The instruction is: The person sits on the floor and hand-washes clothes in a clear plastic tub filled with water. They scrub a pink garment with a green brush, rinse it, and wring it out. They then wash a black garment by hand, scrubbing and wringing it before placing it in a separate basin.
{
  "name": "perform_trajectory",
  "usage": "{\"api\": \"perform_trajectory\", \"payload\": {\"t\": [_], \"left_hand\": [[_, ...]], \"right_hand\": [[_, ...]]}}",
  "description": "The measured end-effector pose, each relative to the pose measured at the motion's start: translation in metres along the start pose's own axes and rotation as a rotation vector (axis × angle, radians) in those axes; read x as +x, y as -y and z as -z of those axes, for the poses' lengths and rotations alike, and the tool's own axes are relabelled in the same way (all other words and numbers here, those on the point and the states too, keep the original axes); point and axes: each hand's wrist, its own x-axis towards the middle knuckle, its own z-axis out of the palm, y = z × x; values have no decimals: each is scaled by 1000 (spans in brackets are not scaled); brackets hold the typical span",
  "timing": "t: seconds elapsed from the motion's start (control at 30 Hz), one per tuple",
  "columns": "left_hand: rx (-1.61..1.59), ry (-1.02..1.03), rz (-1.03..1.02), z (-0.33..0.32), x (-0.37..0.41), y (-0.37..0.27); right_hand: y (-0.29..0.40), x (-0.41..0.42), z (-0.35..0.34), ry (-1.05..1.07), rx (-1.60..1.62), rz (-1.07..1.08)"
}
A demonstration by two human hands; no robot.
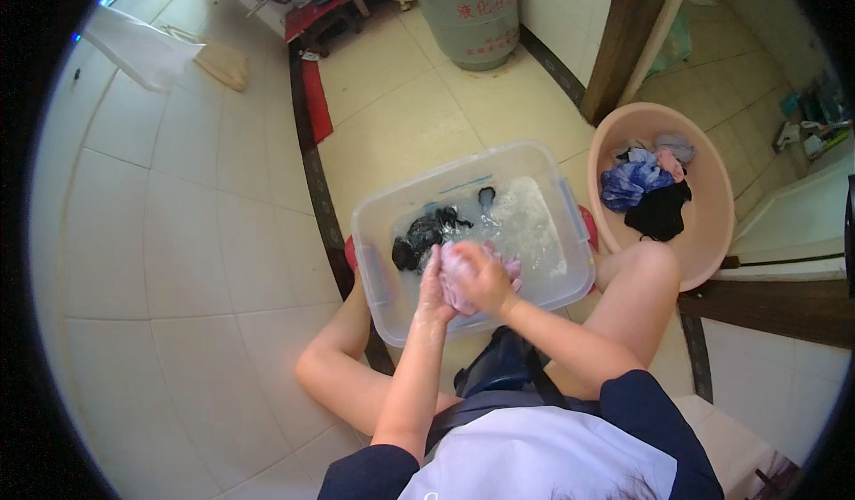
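Observation:
A wet, bunched pink cloth (457, 287) is held between my two hands over the near side of a clear plastic tub (379, 196). My left hand (434, 286) grips its left side, with wet skin at the wrist. My right hand (487, 278) is closed over its right side and looks slightly blurred. Soapy, cloudy water (531, 226) with foam at the right lies in the tub. Dark wet cloth (424, 233) sits in the water left of my hands, and a small dark-edged piece (487, 198) floats behind them.
A peach plastic basin (708, 213) at the right holds blue patterned cloth (634, 179), black cloth (661, 211) and other garments. My knees flank the tub. A gas cylinder (467, 19) stands on the tiled floor behind it. A tiled wall (187, 246) rises at the left, a wooden door frame (621, 39) at the right.

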Motion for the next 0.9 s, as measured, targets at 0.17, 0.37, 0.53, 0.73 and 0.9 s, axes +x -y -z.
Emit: {"api": "perform_trajectory", "payload": {"t": [0.17, 0.37, 0.53, 0.73, 0.9], "left_hand": [[102, 321, -382, 30, 27, 10], [404, -150, -443, -24, 3, -4], [1063, -177, -467, -50, -19, -7], [1301, -123, -442, -40, -35, -23], [2225, 290, -588, -63, -42, -36]], "right_hand": [[49, -13, 12, 298, -444, 334], [-8, 9, 21, 0, -395, -202], [-59, 34, 48, 299, 59, -655], [-45, 38, 68, 690, 115, -724], [-35, 31, 65, 854, -320, -331]]}}
